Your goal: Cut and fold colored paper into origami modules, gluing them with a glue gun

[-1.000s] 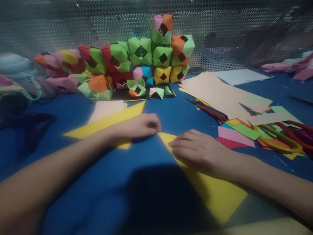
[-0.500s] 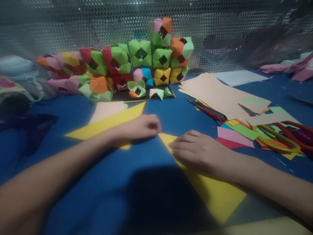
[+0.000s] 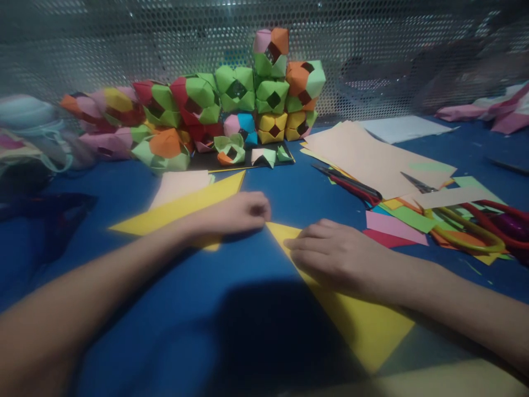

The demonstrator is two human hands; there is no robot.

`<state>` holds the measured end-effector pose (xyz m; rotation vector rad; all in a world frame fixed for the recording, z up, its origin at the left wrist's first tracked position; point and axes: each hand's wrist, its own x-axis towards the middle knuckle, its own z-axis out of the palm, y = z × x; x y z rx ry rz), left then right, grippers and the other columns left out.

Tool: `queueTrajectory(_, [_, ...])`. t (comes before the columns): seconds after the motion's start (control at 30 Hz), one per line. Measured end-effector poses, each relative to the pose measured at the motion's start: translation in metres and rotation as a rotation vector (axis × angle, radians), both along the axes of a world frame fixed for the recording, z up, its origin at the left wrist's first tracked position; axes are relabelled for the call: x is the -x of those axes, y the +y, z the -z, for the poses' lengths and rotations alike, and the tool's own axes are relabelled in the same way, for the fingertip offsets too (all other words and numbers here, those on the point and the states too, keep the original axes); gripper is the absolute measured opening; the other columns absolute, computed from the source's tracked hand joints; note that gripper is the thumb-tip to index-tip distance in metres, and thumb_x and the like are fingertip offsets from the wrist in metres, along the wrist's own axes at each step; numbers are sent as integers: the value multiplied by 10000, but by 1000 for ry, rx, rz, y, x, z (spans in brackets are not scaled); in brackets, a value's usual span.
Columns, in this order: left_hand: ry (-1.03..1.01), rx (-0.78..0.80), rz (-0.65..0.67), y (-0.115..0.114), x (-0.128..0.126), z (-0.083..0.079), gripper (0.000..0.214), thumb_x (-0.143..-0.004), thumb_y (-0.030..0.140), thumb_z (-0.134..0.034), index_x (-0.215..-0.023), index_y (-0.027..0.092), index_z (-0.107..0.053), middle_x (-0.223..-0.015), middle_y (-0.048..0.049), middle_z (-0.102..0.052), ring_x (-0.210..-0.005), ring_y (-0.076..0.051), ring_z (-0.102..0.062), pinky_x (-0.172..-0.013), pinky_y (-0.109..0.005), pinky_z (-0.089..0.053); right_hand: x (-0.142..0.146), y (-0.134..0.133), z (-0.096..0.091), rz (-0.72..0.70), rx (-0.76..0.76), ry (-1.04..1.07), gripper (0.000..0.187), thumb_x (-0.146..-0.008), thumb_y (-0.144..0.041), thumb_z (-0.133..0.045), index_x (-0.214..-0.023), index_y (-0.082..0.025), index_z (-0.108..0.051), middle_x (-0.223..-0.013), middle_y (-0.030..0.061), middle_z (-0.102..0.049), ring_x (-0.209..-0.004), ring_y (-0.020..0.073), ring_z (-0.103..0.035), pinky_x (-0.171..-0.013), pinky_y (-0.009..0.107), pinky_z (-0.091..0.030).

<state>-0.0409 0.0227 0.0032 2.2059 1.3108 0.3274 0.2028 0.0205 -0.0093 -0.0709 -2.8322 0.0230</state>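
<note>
Yellow paper in hand: a flat yellow sheet, narrow at its far tip, widening toward the near right, under the right hand and forearm.
Its edges: the long left edge runs diagonally, bare along its lower part; the forearm covers much of the other side.
Room beside it: blue tabletop, part in shadow, stretches from that edge to the left forearm.
Right hand: palm down on the sheet, fingers bent and side by side; whether they pinch it, I cannot tell.
Left hand: loosely curled, at the far tip; I cannot tell whether it grips the paper.
Under the left arm: a second yellow piece, overlapping pale paper.
Right side: coloured scraps, scissors and large pale sheets.
Far side: stacked folded-paper blocks before a perforated metal panel.
</note>
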Motion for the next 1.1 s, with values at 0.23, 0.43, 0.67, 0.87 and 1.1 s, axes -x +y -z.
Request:
queueTrajectory(0.23, [-32, 1, -33, -1, -2, 1, 159, -814, 273, -488, -775, 175, -606, -863, -12, -585, -794, -141, -552, -753, -276, -430, -2, -2, -2, 4, 27, -46, 283, -900, -86, -401, -1042, -103, -645, -1120, 138, -681, -903, 215, -574, -731, 355, -414])
queueTrajectory(0.43, [-20, -28, -31, -2, -4, 3, 134, -822, 275, -503, -775, 171, -573, -841, -17, -583, -767, -138, -543, -726, -273, -432, -3, -2, -5, -6, 41, -87, 270, -887, -108, -407, -1004, -120, -650, -1147, 160, -665, -941, 226, -580, -742, 368, -438])
queueTrajectory(0.67, [-38, -16, -83, -2, -6, 3, 74, -765, 184, -523, -788, 169, -592, -816, -11, -592, -726, -131, -527, -695, -268, -427, -4, -1, -6, -7, 25, -89, 296, -908, -124, -382, -1028, -134, -653, -1096, 149, -678, -916, 212, -578, -745, 353, -436])
queueTrajectory(0.87, [-8, -55, -98, -5, -10, 3, 62, -754, 155, -532, -766, 165, -591, -814, -17, -570, -723, -140, -513, -681, -276, -425, -4, -2, -6, -17, 17, -87, 291, -911, -123, -391, -1030, -106, -657, -1134, 145, -669, -927, 227, -580, -745, 370, -439])
queueTrajectory(1.1, [263, -365, 47, -38, -40, -7, 172, -870, 143, -444, -763, 147, -578, -838, -66, -565, -794, -184, -503, -718, -304, -427, -3, -5, -6, 29, 24, -119, 272, -878, -97, -424, -1029, -103, -651, -1076, 139, -685, -900, 229, -586, -739, 365, -444])
